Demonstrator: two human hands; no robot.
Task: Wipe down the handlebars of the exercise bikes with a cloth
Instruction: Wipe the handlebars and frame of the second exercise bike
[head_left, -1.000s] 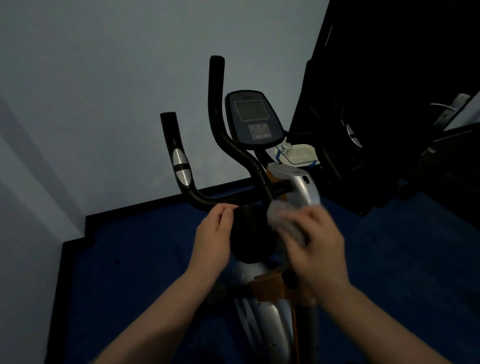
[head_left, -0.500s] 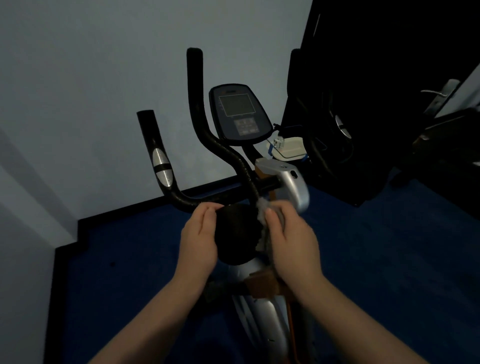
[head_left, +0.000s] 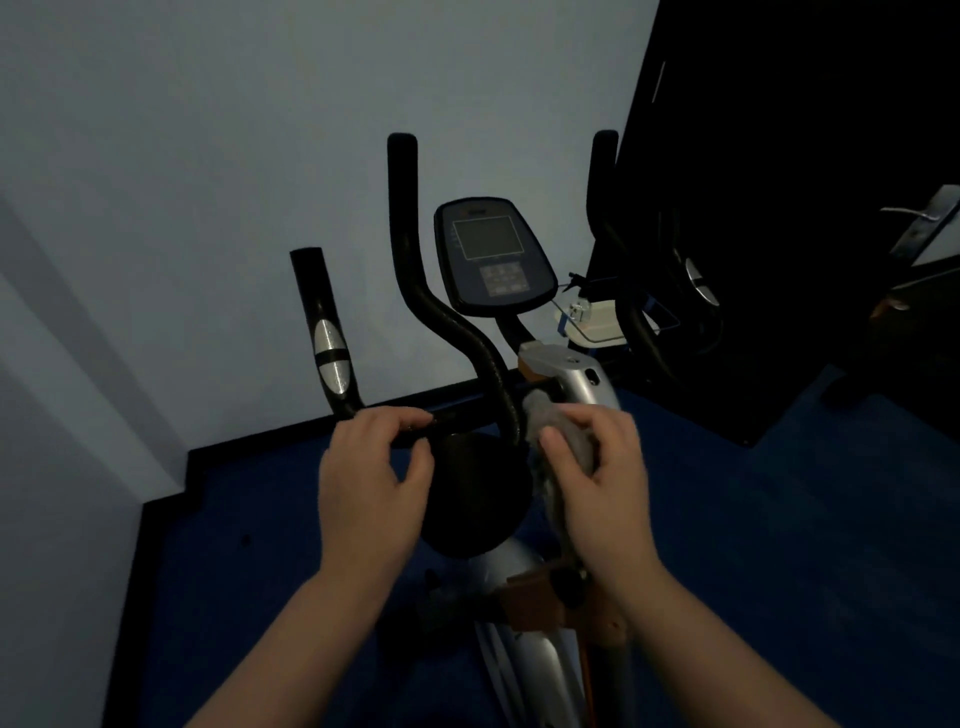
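Two hands (head_left: 374, 483), one cloth (head_left: 558, 441), one exercise bike (head_left: 566, 384), one console (head_left: 493, 257).

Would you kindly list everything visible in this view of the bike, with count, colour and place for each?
Handlebars: one set, black, centre, rising in front of the wall.
Pulse sensor: one, silver, on the left outer grip.
Console: one, dark with a grey screen, between the bars.
Bike frame: one, silver with orange trim, below the console.
Round black part: one, between the hands; what it is I cannot tell.
Cloth: one, grey, against the bar's centre.
Wall: one, pale grey, behind.
Floor: one, dark blue.
Door handle: one, metal, far right.
Left hand: one, grips the crossbar.
Right hand: one, holds the cloth.
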